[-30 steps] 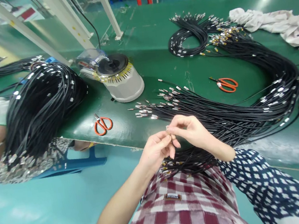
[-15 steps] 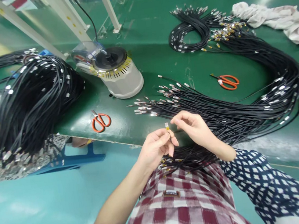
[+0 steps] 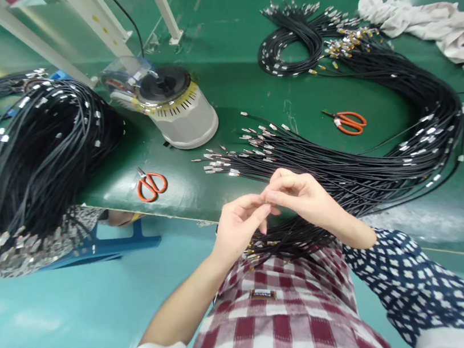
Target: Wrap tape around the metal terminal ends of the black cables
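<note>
My left hand [image 3: 239,225] and my right hand [image 3: 302,196] meet fingertip to fingertip above my lap, just off the green table's [image 3: 244,74] front edge. Both pinch closed around the end of a thin black cable; the metal end is hidden by the fingers. A thick bundle of black cables with silver ends [image 3: 343,164] fans across the table behind my hands and drops into my lap, where more ends [image 3: 263,247] lie on the red checked cloth.
A white tape dispenser [image 3: 175,110] stands at centre left. Orange scissors [image 3: 151,184] lie near the front edge, another pair [image 3: 349,121] farther right. A coiled cable bundle [image 3: 295,44] and white cloth [image 3: 432,30] lie at the back. A person at left holds a large cable bundle [image 3: 43,154].
Half a second ago the metal cable end stood visible above my left fingers with my right hand slightly apart. Now my right fingers have closed over it and both hands touch.
</note>
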A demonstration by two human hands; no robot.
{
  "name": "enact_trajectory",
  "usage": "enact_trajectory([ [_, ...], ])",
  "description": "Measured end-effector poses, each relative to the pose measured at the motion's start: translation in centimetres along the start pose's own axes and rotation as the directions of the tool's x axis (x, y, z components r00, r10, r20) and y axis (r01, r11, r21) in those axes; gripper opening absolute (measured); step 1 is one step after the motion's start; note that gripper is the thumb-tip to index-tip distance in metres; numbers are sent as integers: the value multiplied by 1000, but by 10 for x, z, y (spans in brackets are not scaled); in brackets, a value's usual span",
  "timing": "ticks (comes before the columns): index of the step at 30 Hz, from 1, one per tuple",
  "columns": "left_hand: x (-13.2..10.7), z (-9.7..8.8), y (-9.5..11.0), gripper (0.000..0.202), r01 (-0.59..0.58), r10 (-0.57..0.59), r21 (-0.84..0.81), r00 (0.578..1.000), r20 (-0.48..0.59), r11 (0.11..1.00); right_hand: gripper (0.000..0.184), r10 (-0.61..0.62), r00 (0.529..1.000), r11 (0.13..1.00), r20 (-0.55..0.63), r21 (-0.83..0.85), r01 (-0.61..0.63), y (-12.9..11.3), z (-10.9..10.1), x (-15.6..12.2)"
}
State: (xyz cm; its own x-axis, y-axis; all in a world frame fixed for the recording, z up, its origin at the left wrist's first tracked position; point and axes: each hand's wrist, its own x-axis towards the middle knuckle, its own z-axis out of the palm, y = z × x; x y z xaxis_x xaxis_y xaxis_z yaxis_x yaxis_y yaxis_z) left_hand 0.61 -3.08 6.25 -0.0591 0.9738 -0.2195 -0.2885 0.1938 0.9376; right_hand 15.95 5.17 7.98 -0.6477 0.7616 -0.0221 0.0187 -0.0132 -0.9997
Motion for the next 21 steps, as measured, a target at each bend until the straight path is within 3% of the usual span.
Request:
enact_trajectory([
  [5, 4, -4, -6, 12, 26, -25, 21, 999, -41, 999, 14, -98, 992, 971, -76, -226, 78, -1, 2, -5],
  [9, 7, -3, -8, 14, 56, -58, -15, 992, -108, 998, 14, -118, 988, 916, -103, -394, 68, -2, 3, -9],
  [11, 8, -2, -8, 17, 54, -52, 8, 990, -132, 999, 18, -172, 981, 829, -95, -552, 92, -4, 4, -10],
  [14, 6, -2, -6, 14, -58, 89, 196, 984, -155, 979, 25, -269, 963, 543, 6, -825, 157, -7, 7, -12],
  [16, 4, -4, -7, 12, -225, 304, 418, 943, -132, 880, 27, -251, 965, 418, 78, -890, 181, -9, 9, -13],
  [17, 3, -5, -8, 12, -301, 407, 525, 909, -95, 796, 26, -220, 972, 417, 84, -893, 171, -10, 11, -12],
  [19, 1, -9, -12, 13, -387, 536, 690, 844, -2, 612, 24, -136, 990, 500, 39, -860, 102, -10, 14, -10],
  [21, 0, -14, -19, 14, -397, 573, 788, 817, 69, 471, 24, -32, 999, 623, -39, -783, -11, -7, 17, -6],
])
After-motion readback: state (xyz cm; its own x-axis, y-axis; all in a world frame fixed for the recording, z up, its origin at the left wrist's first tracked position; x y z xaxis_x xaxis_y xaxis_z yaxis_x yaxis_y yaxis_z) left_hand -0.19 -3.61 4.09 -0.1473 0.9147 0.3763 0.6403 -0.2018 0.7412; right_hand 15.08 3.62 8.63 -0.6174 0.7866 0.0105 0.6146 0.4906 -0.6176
